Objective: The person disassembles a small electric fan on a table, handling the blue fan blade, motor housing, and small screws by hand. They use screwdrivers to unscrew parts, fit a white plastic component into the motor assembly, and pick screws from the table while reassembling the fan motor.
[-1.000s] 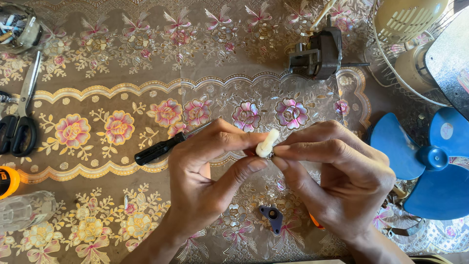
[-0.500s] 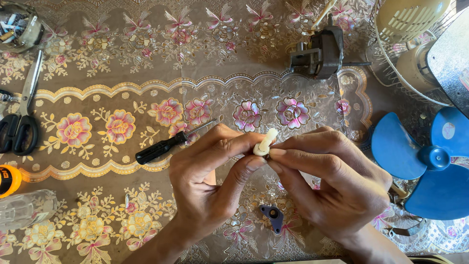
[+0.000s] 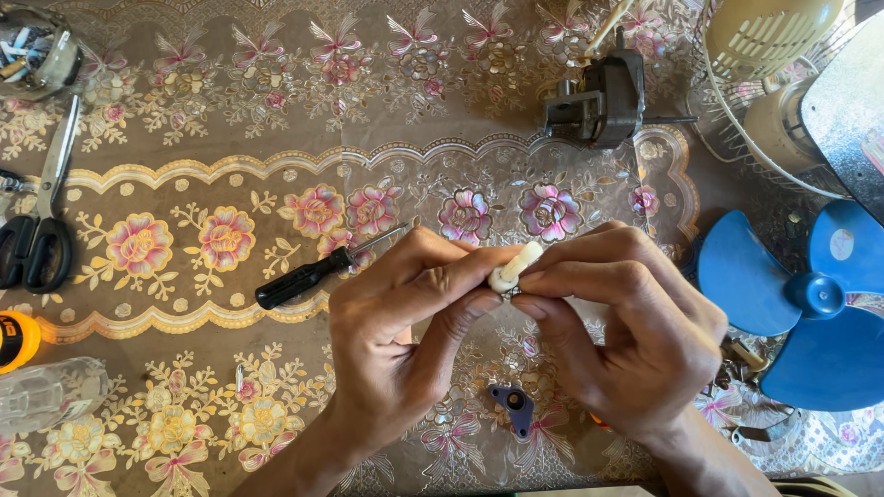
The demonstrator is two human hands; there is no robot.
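My left hand (image 3: 405, 322) and my right hand (image 3: 626, 322) meet over the middle of the flowered tablecloth (image 3: 184, 276). Between their fingertips they pinch a small cream plastic part (image 3: 514, 267) with a short stem; both hands grip it. A black-handled screwdriver (image 3: 313, 272) lies on the cloth just left of my left hand. A small dark bracket (image 3: 513, 406) lies on the cloth below my hands.
A dark fan motor (image 3: 599, 99) stands at the back. A blue fan blade (image 3: 801, 294) lies at the right, a cream fan guard and housing (image 3: 783, 55) behind it. Black-handled scissors (image 3: 41, 216) lie at the left, an orange-capped item (image 3: 17, 339) and a clear container (image 3: 46, 394) below them.
Both hands shifted slightly and turned the cream part a little between the fingertips. Nothing else on the table has moved.
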